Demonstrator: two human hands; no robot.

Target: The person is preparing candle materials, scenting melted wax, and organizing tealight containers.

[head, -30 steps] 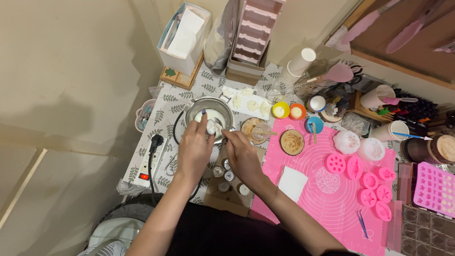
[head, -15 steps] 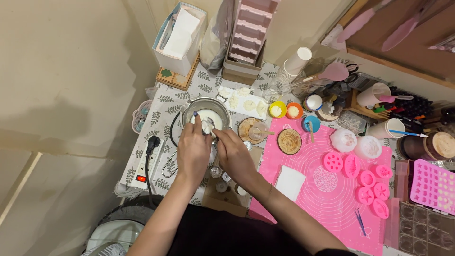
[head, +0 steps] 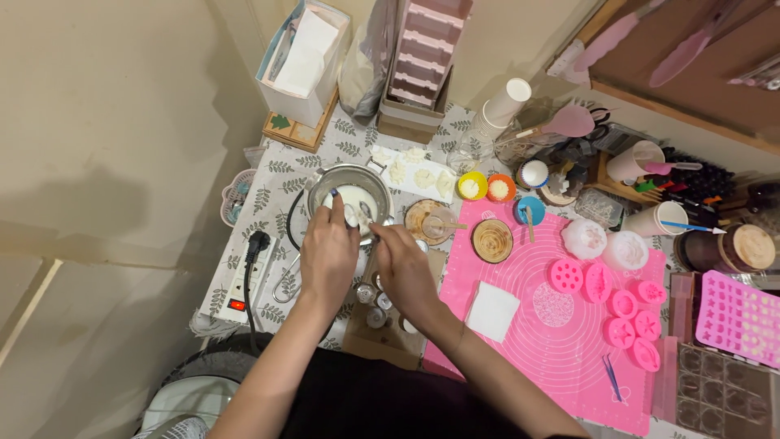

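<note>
- The pot (head: 354, 197), steel and holding a white liquid, sits on the table (head: 276, 183) at its left end, close to the power strip (head: 242, 286), probably so it can be heated.
- The left hand (head: 328, 254) rests over the pot's near rim, fingers curled; what they grip is hidden, so I cannot tell.
- The right hand (head: 404, 270) pinches a spoon (head: 367, 213) whose bowl dips into the liquid.
- Pink moulds (head: 617, 305) wait on the pink mat (head: 561, 341) to the right.
</note>
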